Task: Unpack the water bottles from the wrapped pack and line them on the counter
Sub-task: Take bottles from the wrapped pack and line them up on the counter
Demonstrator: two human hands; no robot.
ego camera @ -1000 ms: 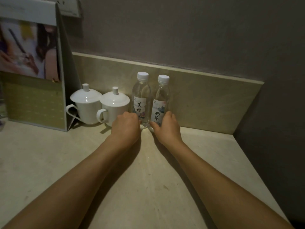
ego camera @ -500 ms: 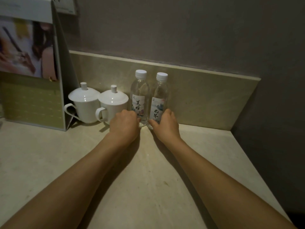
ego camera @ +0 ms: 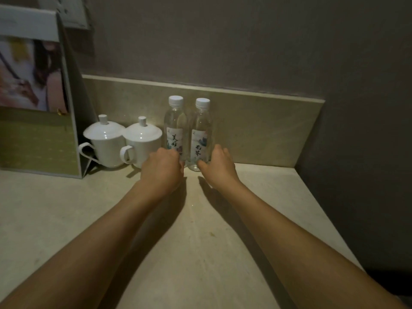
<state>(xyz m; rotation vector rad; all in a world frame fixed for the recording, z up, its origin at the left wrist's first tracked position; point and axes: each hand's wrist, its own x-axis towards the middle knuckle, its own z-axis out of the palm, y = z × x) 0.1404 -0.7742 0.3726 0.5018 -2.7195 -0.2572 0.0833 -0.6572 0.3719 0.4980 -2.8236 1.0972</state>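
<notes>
Dim corner of a pale stone table (ego camera: 66, 208), backsplash behind. Two water bottles stand upright, side by side, touching or nearly so — long axes vertical, caps up. The left hand (ego camera: 161, 169) curls its grip around the base of the left bottle (ego camera: 175, 130); the right hand (ego camera: 219, 167) cups the right bottle (ego camera: 201, 134) low down. Each bottle sits just ahead of its own hand. Two lidded cups (ego camera: 124, 141) stand just left — contents hidden.

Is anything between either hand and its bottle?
No. The left hand is at the base of the left bottle, the right hand at the right bottle, with nothing visible between.
</notes>
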